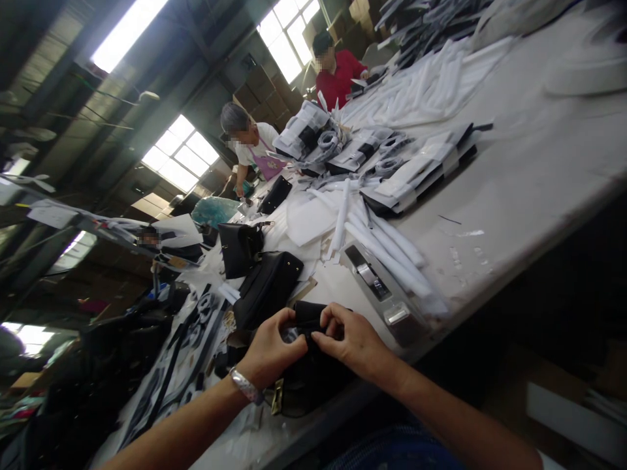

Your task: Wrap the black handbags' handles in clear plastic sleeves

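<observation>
At the table's near edge, a black handbag (313, 382) lies under both my hands, with a gold-coloured fitting (277, 396) low on its left side. My left hand (274, 343), with a silver bracelet above the wrist, pinches the bag's dark upper edge between thumb and fingers. Close beside it, my right hand (350, 336) is closed on the same edge, fingers curled and thumb pressed in. The exact part between the fingertips is too dark to make out. Just beyond my hands rests another black handbag (269, 287).
A grey tape dispenser (379, 290) stands right of my hands, beside white foam tubes (392, 248). Wrapped bag pieces (426, 173) are piled farther back. Black straps (171, 365) lie at left. Two people (259, 147) (337, 78) work across the table (519, 176).
</observation>
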`<state>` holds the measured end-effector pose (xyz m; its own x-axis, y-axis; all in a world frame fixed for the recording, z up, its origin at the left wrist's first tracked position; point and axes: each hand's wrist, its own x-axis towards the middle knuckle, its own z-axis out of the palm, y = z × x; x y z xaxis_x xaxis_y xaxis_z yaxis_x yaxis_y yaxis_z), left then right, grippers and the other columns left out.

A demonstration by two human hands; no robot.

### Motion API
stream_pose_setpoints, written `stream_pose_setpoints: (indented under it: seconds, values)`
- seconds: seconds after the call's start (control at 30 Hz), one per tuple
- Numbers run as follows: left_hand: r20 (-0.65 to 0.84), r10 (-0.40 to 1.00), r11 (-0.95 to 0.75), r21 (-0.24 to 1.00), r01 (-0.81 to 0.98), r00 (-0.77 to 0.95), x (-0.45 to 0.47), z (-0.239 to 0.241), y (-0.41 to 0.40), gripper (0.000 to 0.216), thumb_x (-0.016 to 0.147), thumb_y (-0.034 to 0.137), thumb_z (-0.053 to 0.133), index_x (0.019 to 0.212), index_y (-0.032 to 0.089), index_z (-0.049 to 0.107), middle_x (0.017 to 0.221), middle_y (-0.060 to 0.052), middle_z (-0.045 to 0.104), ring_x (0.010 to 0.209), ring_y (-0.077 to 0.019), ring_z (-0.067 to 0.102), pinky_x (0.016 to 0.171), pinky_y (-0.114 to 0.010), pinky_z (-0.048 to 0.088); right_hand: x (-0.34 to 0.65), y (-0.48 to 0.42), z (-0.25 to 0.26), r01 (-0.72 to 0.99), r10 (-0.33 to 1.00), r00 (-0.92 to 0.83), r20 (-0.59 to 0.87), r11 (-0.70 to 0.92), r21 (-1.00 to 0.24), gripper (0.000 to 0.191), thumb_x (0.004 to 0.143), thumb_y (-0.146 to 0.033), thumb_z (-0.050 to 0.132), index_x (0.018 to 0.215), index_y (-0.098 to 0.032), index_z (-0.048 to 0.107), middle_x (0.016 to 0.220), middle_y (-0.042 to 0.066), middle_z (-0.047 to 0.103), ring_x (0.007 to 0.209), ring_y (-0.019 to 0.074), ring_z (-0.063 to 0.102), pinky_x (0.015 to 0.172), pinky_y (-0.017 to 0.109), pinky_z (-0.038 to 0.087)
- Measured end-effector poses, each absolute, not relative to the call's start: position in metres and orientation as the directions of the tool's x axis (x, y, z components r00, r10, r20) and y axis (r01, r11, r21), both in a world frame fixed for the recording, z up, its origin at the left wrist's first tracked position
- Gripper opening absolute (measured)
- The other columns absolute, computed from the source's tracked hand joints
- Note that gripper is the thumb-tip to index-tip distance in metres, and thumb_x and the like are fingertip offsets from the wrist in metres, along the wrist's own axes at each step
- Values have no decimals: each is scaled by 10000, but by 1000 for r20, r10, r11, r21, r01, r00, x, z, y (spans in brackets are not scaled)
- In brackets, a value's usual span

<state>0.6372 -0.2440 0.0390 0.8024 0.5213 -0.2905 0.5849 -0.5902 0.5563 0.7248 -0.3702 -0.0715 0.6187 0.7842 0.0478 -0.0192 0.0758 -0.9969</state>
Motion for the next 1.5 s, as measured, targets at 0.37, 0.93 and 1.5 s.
stream_pose_setpoints:
  seconds: [0.37, 0.93, 1.5]
  values:
    - [-356, 429, -543, 633, 552, 830, 630, 36, -233, 250, 742, 315, 668, 904, 139, 594, 905, -65, 666, 880, -215, 620, 753, -270, 483, 728, -378, -64, 51, 818, 572, 67, 46, -998, 108, 815, -316, 668, 850, -223, 627, 655, -62, 586, 614, 113, 536, 563, 223, 353]
    - [-278, 463, -589, 612, 527, 841, 629, 36, -246, 230, 695, 170, 584, 922, 155, 621, 876, -39, 690, 854, -210, 636, 764, -271, 498, 715, -376, -67, 3, 809, 587, 35, 41, -999, 127, 849, -321, 641, 944, -250, 593, 658, -71, 548, 617, 118, 524, 571, 234, 356]
    - [-264, 442, -604, 619, 502, 857, 622, 34, -245, 271, 708, 177, 630, 975, 151, 598, 894, -37, 675, 841, -188, 627, 745, -249, 489, 728, -378, -69, -85, 872, 490, 1, 49, -995, 202, 822, -372, 675, 804, -200, 570, 644, -63, 538, 605, 103, 479, 542, 203, 346]
